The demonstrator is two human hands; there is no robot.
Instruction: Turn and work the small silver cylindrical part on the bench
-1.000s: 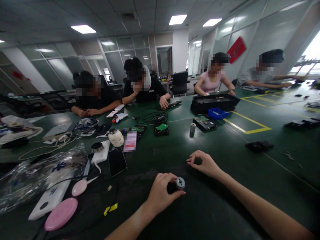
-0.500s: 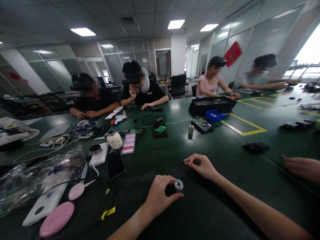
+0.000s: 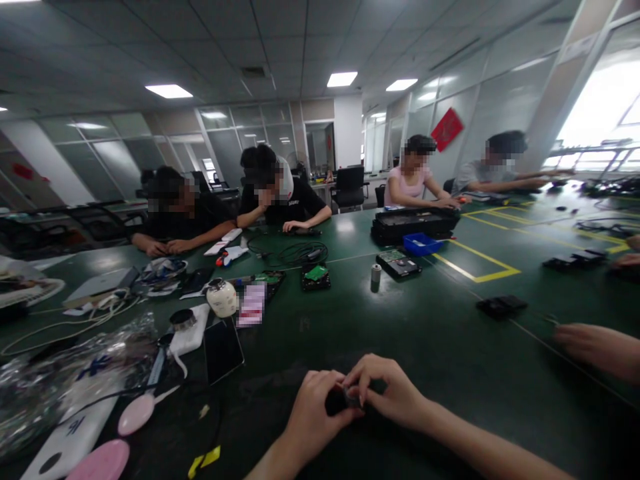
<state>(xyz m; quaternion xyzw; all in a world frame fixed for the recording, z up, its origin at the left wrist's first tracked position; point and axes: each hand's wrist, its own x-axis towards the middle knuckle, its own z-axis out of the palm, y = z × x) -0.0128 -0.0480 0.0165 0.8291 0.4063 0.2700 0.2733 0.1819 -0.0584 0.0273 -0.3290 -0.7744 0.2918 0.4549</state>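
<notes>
My left hand is wrapped around a small dark cylindrical part low in the middle of the green table. My right hand has come against it, fingertips pinched at the part's metal end, which those fingers mostly cover. Both hands touch each other at the part.
A phone, a white charger, pink discs and a plastic bag lie at my left. Circuit boards, a small can and a black case sit further out. Another person's hand rests at the right. Several people sit opposite.
My right hand moved from the bare table over to the part in my left hand and pinched its end. The view tilted up and another person's hand came further in at the right.
</notes>
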